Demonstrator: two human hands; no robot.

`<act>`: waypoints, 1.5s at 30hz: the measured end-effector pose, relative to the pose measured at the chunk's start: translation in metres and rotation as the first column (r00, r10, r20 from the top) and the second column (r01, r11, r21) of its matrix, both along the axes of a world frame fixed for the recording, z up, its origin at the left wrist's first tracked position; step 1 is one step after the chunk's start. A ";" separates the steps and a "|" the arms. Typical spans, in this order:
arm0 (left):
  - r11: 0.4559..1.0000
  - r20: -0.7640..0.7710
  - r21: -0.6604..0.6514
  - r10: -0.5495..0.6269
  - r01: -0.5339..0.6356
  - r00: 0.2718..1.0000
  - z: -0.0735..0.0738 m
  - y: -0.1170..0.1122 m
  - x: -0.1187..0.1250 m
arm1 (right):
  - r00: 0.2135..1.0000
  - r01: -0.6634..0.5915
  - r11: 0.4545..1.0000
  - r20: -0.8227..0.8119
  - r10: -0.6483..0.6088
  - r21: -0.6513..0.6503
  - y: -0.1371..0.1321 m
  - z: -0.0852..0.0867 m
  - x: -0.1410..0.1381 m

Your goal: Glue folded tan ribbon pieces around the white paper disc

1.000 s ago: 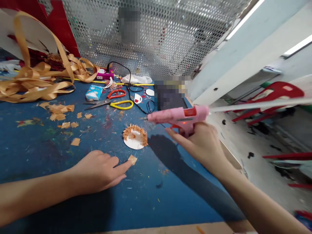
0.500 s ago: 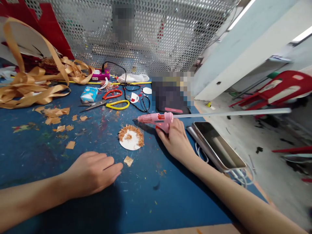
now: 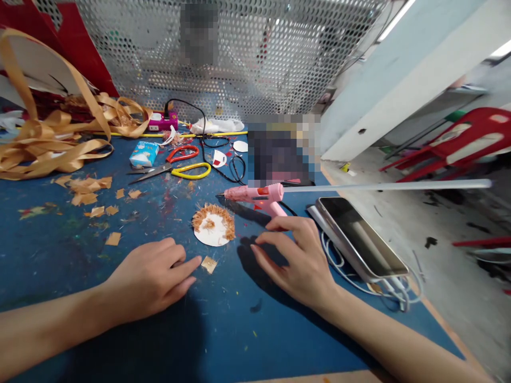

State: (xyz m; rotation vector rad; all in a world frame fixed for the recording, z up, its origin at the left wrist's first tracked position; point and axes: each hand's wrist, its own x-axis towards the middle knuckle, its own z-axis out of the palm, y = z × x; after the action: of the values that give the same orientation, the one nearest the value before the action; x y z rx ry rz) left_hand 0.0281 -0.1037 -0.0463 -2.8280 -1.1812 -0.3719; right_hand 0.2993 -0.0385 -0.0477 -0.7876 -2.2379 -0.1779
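Note:
My left hand [image 3: 154,279] rests on the blue table [image 3: 120,330], fingers loosely stretched, the forefinger tip just left of a small tan paper scrap [image 3: 209,264]. My right hand [image 3: 297,263] hovers open over the table, fingers spread, holding nothing. A pink glue gun [image 3: 259,196] with a long clear glue stick [image 3: 391,186] stands on the table just beyond the right hand. A white paper disc [image 3: 212,226] fringed with tan shreds lies between the two hands, a little farther away.
A phone [image 3: 359,239] with white cable lies right of my right hand. Yellow-and-red scissors [image 3: 179,165], a blue-white box [image 3: 142,153], tan ribbon coils [image 3: 56,138] and scraps [image 3: 88,186] lie farther back. A perforated metal screen [image 3: 223,53] closes the rear.
My right hand set the glue gun down on the table, let go and drew back toward me, open. My left hand edged slightly toward the tan scrap.

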 end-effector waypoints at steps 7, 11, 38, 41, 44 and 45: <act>1.000 0.056 -0.026 -0.014 0.016 0.998 -0.001 0.001 -0.001 | 0.998 -0.056 0.992 -0.016 0.054 -0.109 0.003 -0.003 0.002; 0.999 0.040 -0.042 -0.004 0.005 0.999 0.000 0.001 0.000 | 0.998 -0.064 0.990 -0.003 0.064 -0.124 0.004 -0.003 0.004; 0.980 0.119 -0.183 -0.057 0.079 0.991 -0.002 0.003 -0.002 | 0.994 -0.092 0.973 0.034 0.101 -0.211 0.005 -0.002 0.007; 0.979 0.101 -0.182 -0.071 0.089 0.992 -0.001 0.003 -0.002 | 0.994 -0.090 0.972 0.034 0.100 -0.216 0.006 -0.003 0.007; 0.980 0.087 -0.178 -0.073 0.088 0.994 -0.001 0.003 -0.001 | 0.995 -0.087 0.971 0.034 0.097 -0.221 0.006 -0.003 0.007; 0.980 0.083 -0.177 -0.071 0.085 0.994 -0.002 0.003 -0.001 | 0.995 -0.087 0.971 0.036 0.097 -0.222 0.006 -0.004 0.007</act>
State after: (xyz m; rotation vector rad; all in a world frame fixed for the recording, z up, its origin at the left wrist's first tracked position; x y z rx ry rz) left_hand 0.0273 -0.1004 -0.0478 -3.0490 -1.1764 -0.3991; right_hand 0.3061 -0.0328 -0.0512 -0.8002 -2.3601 0.1001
